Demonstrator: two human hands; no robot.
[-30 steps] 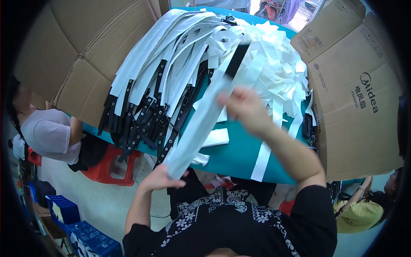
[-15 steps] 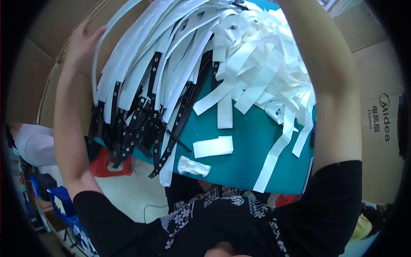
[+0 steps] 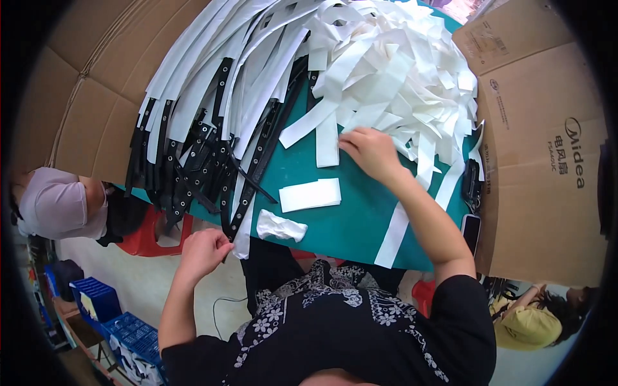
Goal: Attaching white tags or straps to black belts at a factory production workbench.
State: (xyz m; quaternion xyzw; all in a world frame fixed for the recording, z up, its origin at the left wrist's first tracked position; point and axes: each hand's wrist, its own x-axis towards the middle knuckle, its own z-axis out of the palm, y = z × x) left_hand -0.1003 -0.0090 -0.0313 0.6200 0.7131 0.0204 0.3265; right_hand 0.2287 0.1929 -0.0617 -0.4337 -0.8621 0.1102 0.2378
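Note:
At the table's front left edge, my left hand [image 3: 205,253] is closed in a pinch on the lower end of a black eyelet strip [image 3: 241,207]. This strip belongs to a bundle of long white bands [image 3: 187,83] with black eyelet ends hanging over the edge. My right hand [image 3: 374,153] is over the table's middle, fingers curled together, their tips at the edge of a white fabric strip [image 3: 327,145]. That strip sticks out of a large loose heap of white strips [image 3: 399,71]. Nearer me lie a folded white strip [image 3: 310,195] and a crumpled white piece [image 3: 281,226].
The green tabletop [image 3: 360,225] carries a phone [image 3: 470,231] and a black object [image 3: 472,183] at its right edge. Cardboard boxes [image 3: 541,193] stand on both sides. A red stool [image 3: 151,238] and blue crates [image 3: 96,299] are at left. Other people sit at both sides.
Both hands have come back toward me from the far side. The left now pinches an eyelet strip at the near edge; the right has come down beside the white heap.

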